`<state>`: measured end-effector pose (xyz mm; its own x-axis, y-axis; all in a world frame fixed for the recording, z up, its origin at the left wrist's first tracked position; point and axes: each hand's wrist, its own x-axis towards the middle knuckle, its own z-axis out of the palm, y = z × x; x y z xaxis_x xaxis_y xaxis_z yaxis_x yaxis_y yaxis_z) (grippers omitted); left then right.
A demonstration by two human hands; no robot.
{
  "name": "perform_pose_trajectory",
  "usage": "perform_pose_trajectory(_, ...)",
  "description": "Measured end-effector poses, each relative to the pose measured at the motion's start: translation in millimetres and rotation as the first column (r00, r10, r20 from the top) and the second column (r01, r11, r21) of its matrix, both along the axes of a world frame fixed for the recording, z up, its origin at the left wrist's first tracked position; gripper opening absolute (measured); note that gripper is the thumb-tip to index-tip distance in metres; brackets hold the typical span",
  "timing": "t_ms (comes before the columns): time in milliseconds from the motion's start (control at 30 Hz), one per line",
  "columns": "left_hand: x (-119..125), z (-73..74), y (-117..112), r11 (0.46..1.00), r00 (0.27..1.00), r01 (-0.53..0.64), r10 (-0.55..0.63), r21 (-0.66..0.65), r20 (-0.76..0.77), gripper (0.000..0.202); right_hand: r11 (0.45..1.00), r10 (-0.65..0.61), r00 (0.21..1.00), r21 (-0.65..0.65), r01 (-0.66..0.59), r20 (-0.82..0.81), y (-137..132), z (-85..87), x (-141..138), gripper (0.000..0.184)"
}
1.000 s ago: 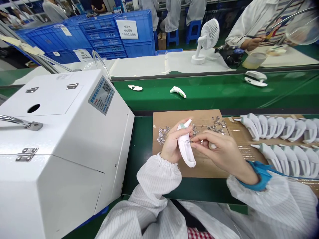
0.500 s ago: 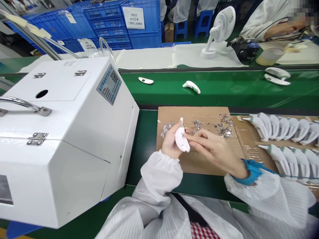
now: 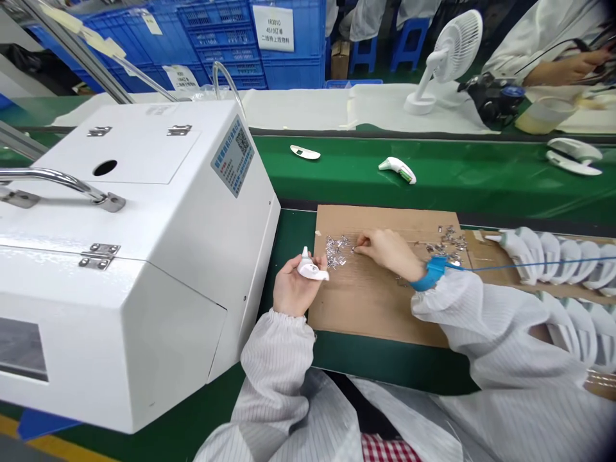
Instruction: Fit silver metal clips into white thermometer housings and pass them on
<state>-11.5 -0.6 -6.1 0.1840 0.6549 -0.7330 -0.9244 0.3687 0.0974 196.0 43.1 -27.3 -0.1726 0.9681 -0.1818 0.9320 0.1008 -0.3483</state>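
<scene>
1. Beyond the far belt, stacked blue crates [image 3: 289,64] fill the back of the room, and workers in white smocks [image 3: 370,19] sit on blue stools [image 3: 409,35].
2. Along that belt's far side lies a white cloth [image 3: 298,109], with a white fan [image 3: 455,54] and a plastic cup [image 3: 541,115] near a co-worker's hand [image 3: 563,69].
3. Left of the person, a white metal machine [image 3: 135,256] with a chrome handle [image 3: 62,179] and a QR-code label [image 3: 233,156] stands beside a dark green belt [image 3: 289,256].
4. On that belt lies a cardboard sheet [image 3: 380,308], its far edge near a second, brighter green belt [image 3: 481,173].
5. Two rows of white devices [image 3: 553,256] lie overlapped at the right, just past the cardboard.
6. Over the cardboard's left side, the left hand [image 3: 293,285] is turned palm up, fingers curled around a thermometer [image 3: 310,269].
7. That thermometer is glossy white and curved, with its narrow tip pointing up and away from the palm.
8. The right hand [image 3: 389,250], with a blue wrist strap [image 3: 430,274], reaches across the cardboard, its fingertips [image 3: 360,242] pinched together at the edge of a heap of metal clips [image 3: 337,250]; whether they grip a clip is too small to tell.
9. A second scatter of clips [image 3: 445,240] lies further right.
</scene>
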Motion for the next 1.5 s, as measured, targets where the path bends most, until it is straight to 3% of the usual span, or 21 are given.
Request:
perform_pose_trajectory(133, 2, -0.4, -5, 0.997, 1.0, 0.022, -0.023, 0.08, 0.02, 0.017, 1.0, -0.01, 0.999, -0.014, 0.009, -0.05, 3, -10.1, 0, 0.014)
perform_pose_trajectory(233, 2, -0.3, -6, 0.996, 0.996, 0.028, -0.035, 0.086, 0.077, 0.022, 1.0, -0.013, 0.995, -0.002, 0.013, -0.1, 5, -7.1, 2, 0.012)
perform_pose_trajectory(333, 6, -1.4, -7, 0.988, 0.99, 0.093, -0.105, 0.123, 0.094, 0.024, 0.998, -0.039, 0.99, 0.045, 0.046, -0.136, 2, 9.4, 5, 0.012)
perform_pose_trajectory(433, 16, -2.9, -6, 0.96, 0.98, 0.176, -0.192, 0.219, 0.058, 0.026, 0.996, -0.003, 0.952, 0.085, 0.03, -0.306, -12, 35.3, 1, 0.01)
perform_pose_trajectory(533, 30, -2.1, -4, 0.934, 0.975, 0.22, -0.218, 0.282, -0.04, 0.031, 0.984, 0.158, 0.873, 0.15, -0.098, -0.461, -32, 59.1, -8, 0.01)
perform_pose_trajectory(633, 43, 1.4, -4, 0.923, 0.97, 0.236, -0.203, 0.305, -0.135, 0.032, 0.939, 0.328, 0.852, 0.243, -0.246, -0.409, -47, 71.0, -18, 0.009)
perform_pose_trajectory(867, 52, 8.2, -8, 0.936, 0.974, 0.22, -0.196, 0.275, -0.112, 0.025, 0.887, 0.42, 0.867, 0.324, -0.33, -0.267, -52, 66.0, -22, 0.011)
perform_pose_trajectory(1067, 53, 12.8, -9, 0.929, 0.958, 0.286, -0.283, 0.233, -0.048, 0.033, 0.863, 0.465, 0.86, 0.323, -0.388, -0.209, -54, 64.0, -21, 0.014)
perform_pose_trajectory(1333, 59, 15.6, -11, 0.923, 0.95, 0.311, -0.308, 0.225, -0.052, 0.032, 0.894, 0.422, 0.876, 0.266, -0.36, -0.235, -53, 70.9, -17, 0.008)
perform_pose_trajectory(1500, 61, 19.4, -11, 0.954, 0.967, 0.252, -0.252, 0.164, -0.024, 0.031, 0.866, 0.393, 0.915, 0.37, -0.336, -0.09, -65, 59.3, -21, 0.013)
